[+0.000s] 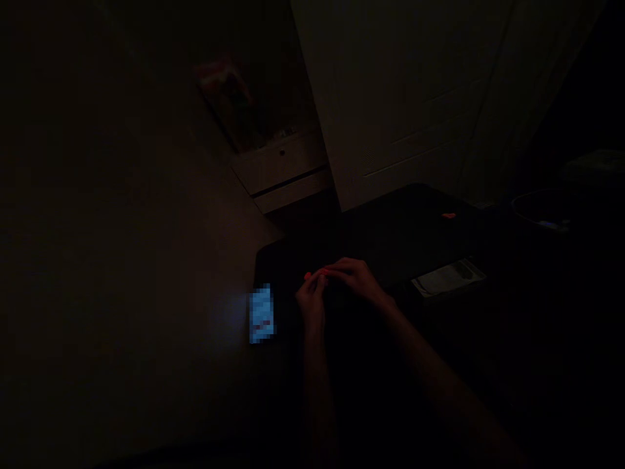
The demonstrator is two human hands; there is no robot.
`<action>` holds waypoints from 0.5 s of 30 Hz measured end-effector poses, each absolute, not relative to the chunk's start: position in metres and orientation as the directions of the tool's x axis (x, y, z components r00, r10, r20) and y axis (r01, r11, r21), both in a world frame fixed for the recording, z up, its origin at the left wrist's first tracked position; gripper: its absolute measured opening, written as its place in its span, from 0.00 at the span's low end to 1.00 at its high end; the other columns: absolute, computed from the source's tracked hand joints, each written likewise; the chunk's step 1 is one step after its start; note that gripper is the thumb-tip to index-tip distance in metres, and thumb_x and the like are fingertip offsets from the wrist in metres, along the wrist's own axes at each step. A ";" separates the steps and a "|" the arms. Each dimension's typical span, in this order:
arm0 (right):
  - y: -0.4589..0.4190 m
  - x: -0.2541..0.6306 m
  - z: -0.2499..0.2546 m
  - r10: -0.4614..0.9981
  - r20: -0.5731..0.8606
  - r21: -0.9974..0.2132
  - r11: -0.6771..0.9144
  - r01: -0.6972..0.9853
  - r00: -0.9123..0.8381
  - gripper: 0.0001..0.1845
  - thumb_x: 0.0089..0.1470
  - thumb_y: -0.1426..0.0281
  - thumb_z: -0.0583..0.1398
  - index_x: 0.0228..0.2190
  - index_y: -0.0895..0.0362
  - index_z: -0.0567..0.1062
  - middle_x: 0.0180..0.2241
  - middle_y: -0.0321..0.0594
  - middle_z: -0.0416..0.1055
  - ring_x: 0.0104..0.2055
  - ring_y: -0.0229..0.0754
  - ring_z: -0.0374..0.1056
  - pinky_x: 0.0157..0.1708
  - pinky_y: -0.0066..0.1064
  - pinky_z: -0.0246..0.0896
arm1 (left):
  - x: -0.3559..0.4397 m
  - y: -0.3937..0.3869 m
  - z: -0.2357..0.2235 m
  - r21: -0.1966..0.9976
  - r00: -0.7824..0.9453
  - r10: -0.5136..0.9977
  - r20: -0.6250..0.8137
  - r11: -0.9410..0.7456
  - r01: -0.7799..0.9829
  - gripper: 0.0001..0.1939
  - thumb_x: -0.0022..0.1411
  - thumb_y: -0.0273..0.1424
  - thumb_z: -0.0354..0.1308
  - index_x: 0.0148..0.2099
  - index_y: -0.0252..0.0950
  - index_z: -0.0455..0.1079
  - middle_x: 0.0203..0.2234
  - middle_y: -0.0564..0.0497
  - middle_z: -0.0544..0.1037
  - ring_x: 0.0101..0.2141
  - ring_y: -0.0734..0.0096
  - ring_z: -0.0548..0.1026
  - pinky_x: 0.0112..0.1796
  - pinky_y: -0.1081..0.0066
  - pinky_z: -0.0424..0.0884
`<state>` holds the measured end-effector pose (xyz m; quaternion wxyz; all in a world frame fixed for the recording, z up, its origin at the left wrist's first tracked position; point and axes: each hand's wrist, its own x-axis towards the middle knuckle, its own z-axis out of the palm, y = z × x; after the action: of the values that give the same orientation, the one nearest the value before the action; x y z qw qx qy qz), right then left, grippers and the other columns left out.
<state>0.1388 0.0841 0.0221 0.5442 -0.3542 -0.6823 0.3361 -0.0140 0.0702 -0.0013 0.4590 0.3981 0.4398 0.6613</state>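
The scene is very dark. My left hand (311,299) and my right hand (355,275) meet over the left part of a dark table (390,228). Both have their fingers pinched together around a small bright red piece (325,271), whose kind I cannot make out. Another small red lump (307,277) shows just beyond the left fingertips; whether it is joined to the held piece is unclear. To the left of my left hand, a lit screen (262,312) glows blue, its content blurred.
A small orange-red piece (448,215) lies toward the table's far right. Papers or a booklet (449,279) sit below the near edge. Behind are a pale panel (390,98) and a drawer unit (288,163) with a colourful box-like item (227,91) above. A wall (146,260) stands left.
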 end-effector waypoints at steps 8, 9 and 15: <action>0.081 0.134 0.024 0.899 0.412 -0.905 0.423 0.047 -0.150 0.14 0.59 0.58 0.63 0.40 0.51 0.84 0.42 0.40 0.82 0.45 0.48 0.77 0.49 0.38 0.69 | -0.016 0.071 -0.002 0.952 -0.319 0.928 0.193 -0.256 -0.169 0.18 0.52 0.41 0.71 0.41 0.34 0.81 0.38 0.45 0.83 0.41 0.64 0.79 0.47 0.66 0.72; 0.080 0.132 0.025 0.903 0.406 -0.909 0.415 0.037 -0.140 0.14 0.59 0.57 0.64 0.40 0.51 0.84 0.42 0.40 0.82 0.45 0.48 0.77 0.50 0.38 0.69 | -0.016 0.072 -0.002 0.951 -0.325 0.927 0.187 -0.254 -0.176 0.18 0.52 0.41 0.71 0.41 0.34 0.81 0.38 0.46 0.83 0.40 0.65 0.79 0.47 0.66 0.72; 0.076 0.127 0.029 0.925 0.362 -0.932 0.363 -0.008 -0.113 0.11 0.56 0.59 0.66 0.37 0.50 0.84 0.40 0.39 0.82 0.45 0.49 0.77 0.50 0.40 0.69 | -0.016 0.071 -0.002 0.947 -0.365 0.920 0.146 -0.236 -0.216 0.19 0.50 0.41 0.73 0.38 0.33 0.80 0.38 0.46 0.82 0.40 0.65 0.79 0.46 0.65 0.73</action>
<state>0.1272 0.0763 0.0293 0.5515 -0.3732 -0.6145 0.4231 -0.0160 0.0707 -0.0023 0.4134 0.3828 0.4595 0.6866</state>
